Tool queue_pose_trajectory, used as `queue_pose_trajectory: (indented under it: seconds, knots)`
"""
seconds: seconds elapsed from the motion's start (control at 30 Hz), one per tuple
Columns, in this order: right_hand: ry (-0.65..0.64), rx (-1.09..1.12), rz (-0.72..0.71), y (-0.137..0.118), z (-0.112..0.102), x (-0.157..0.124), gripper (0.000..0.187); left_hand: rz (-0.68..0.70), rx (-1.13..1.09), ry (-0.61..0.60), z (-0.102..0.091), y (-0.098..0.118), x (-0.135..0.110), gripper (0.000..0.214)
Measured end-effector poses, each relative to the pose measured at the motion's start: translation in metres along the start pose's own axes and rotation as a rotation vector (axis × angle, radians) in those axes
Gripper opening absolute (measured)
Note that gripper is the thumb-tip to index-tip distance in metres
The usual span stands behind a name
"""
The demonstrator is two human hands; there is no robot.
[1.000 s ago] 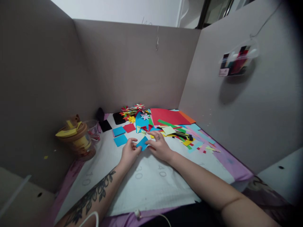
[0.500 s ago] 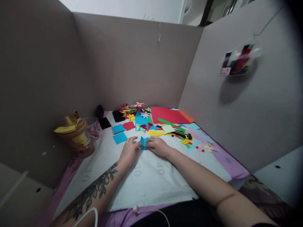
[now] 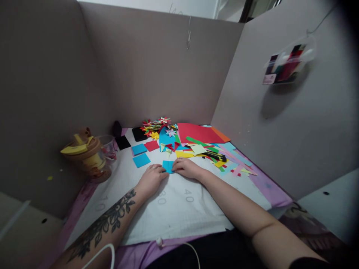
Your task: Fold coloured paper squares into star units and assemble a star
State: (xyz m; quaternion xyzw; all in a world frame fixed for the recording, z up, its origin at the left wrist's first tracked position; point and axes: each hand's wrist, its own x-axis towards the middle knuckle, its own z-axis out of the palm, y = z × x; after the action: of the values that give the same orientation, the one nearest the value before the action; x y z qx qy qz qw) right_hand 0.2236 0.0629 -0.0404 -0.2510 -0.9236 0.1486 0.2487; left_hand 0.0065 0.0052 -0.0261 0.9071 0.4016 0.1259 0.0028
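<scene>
A small blue paper square (image 3: 168, 166) lies on the white cloth between my hands, opened out nearly flat with a faint crease. My left hand (image 3: 153, 177) has its fingers bent together at the paper's left and lower edge. At the right edge, my right hand (image 3: 185, 167) pinches the same paper, thumb low and fingers curled over it. Two more blue squares (image 3: 141, 160) lie to the left, near a red square (image 3: 152, 145). Just beyond the paper sit small folded pieces (image 3: 169, 150) in pale yellow and red.
Folded paper stars (image 3: 155, 135) are heaped at the back by a black phone (image 3: 139, 134). A large red sheet (image 3: 199, 133), coloured strips (image 3: 235, 157) and a yellow-black cutter (image 3: 217, 155) lie right. A brown-yellow cup (image 3: 92, 160) stands left; grey panels (image 3: 157, 67) enclose the table.
The blue paper, standing partly folded before, is now spread flatter on the cloth. My left hand has shifted slightly left and flattened. The camera view has tilted down a little.
</scene>
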Motion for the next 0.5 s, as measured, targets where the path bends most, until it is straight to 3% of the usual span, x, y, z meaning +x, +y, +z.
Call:
queue_pose_trajectory:
  seconds: [0.23,0.5]
  knots:
    - [0.064,0.16,0.197,-0.002,0.005,0.001,0.01,0.012,0.018,-0.031,0.002,0.0,0.0,0.029]
    - [0.133,0.135,0.371,-0.001,0.017,0.012,0.009,-0.007,-0.016,-0.077,-0.002,0.005,0.002,0.033]
